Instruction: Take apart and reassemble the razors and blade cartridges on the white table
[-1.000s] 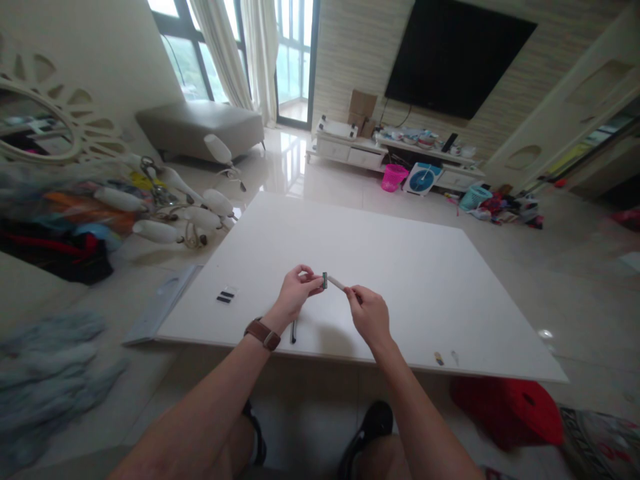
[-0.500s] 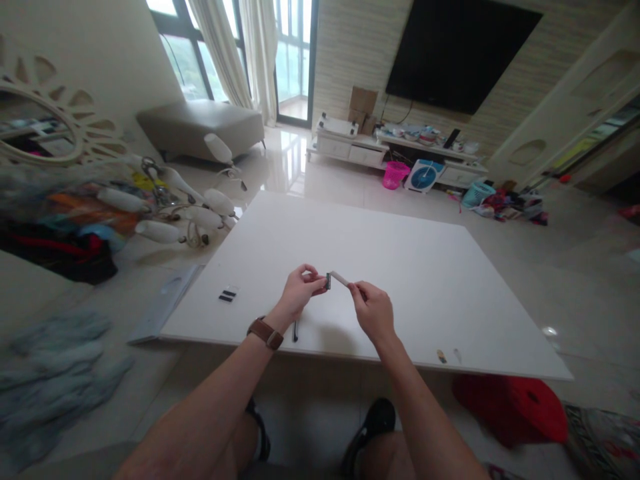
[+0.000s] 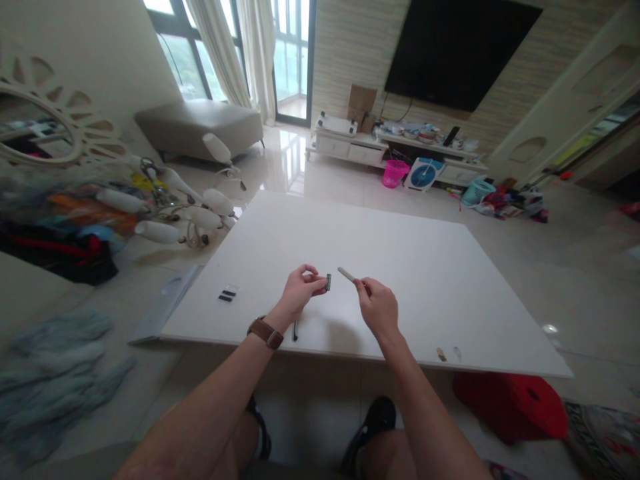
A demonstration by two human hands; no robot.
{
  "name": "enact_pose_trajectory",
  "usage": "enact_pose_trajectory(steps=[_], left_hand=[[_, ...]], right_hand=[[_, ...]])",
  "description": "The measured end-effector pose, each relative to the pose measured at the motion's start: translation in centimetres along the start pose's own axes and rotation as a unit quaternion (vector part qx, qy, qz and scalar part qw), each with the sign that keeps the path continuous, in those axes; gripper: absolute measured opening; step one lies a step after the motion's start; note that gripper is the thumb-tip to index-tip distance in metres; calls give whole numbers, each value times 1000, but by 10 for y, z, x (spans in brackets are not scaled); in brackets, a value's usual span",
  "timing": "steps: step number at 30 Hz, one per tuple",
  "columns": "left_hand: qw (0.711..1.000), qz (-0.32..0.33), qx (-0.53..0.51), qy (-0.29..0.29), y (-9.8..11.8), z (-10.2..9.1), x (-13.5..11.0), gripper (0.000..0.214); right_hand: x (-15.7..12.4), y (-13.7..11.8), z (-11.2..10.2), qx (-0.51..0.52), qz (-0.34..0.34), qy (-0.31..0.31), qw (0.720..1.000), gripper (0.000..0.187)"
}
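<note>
My left hand (image 3: pixel 301 288) pinches a small dark green rectangular piece with a pale edge (image 3: pixel 329 282) between thumb and fingers, above the white table (image 3: pixel 390 247). My right hand (image 3: pixel 377 303) is closed around a slim light-grey stick-like tool (image 3: pixel 345 273); its tip points left at the green piece, with a small gap between them. Exactly what the two things are is too small to tell. Below my left wrist lies a thin black tool (image 3: pixel 295 331), partly hidden by the hand. Left of it rests a clear packet with two black strips (image 3: pixel 228 295).
Near the table's front right edge lie a small brown-and-black piece (image 3: pixel 441 355) and a clear piece (image 3: pixel 457 354). A red stool-like object (image 3: pixel 515 407) stands below that corner. A white lamp with several shades (image 3: pixel 200 217) is beyond the left edge.
My right hand has drawn back slightly to the right, so the grey tool's tip has come away from the green piece. The left hand stays nearly still.
</note>
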State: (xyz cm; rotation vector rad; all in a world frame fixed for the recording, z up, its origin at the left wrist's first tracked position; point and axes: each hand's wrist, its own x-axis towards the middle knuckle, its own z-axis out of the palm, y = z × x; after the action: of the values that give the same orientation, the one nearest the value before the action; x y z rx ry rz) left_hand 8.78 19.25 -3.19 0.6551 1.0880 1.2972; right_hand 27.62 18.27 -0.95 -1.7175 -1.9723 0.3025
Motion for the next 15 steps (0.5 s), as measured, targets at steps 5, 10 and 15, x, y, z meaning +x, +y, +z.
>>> enact_pose_trajectory(steps=[5, 10, 15], left_hand=[[1000, -1, 12, -7, 0, 1, -1, 39], [1000, -17, 23, -11, 0, 1, -1, 38], [1000, -13, 22, -13, 1, 1, -2, 39]], right_hand=[[1, 2, 0, 6, -43, -53, 998, 36], [2, 2, -2, 7, -5, -14, 1000, 37], [2, 2, -4, 6, 2, -49, 999, 39]])
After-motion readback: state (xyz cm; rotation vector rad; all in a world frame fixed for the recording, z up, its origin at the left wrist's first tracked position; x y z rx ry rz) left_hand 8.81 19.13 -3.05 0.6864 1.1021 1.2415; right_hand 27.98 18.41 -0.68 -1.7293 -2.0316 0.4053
